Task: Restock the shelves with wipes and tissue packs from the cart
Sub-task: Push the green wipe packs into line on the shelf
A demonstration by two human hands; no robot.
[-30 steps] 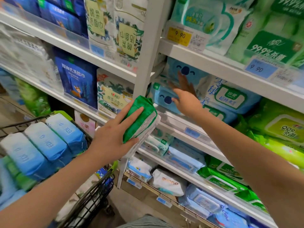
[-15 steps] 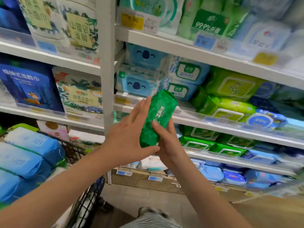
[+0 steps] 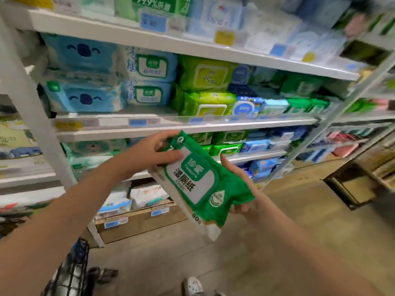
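A green wipes pack [image 3: 198, 184] with a white lid label is held face-up in front of the shelves, tilted down to the right. My left hand [image 3: 149, 152] grips its upper left end, fingers over the top face. My right hand [image 3: 241, 189] holds the pack from underneath at its right side, fingers curled around the edge. The shelf [image 3: 181, 124] behind carries blue koala packs [image 3: 83, 97], white-green packs [image 3: 149, 67] and lime-green packs [image 3: 205, 75]. Only a dark corner of the cart [image 3: 72, 272] shows at the bottom left.
White shelf uprights [image 3: 27, 116] stand at left and a slanted one [image 3: 333, 116] at right. Lower shelves hold more wipes packs [image 3: 226, 146]. A wooden base board [image 3: 136, 218] runs along the floor. A shoe [image 3: 192, 285] shows at the bottom edge.
The view swung right, away from the cart. The green pack turned from edge-on to face-up and dropped lower. My right hand slid under its right side.
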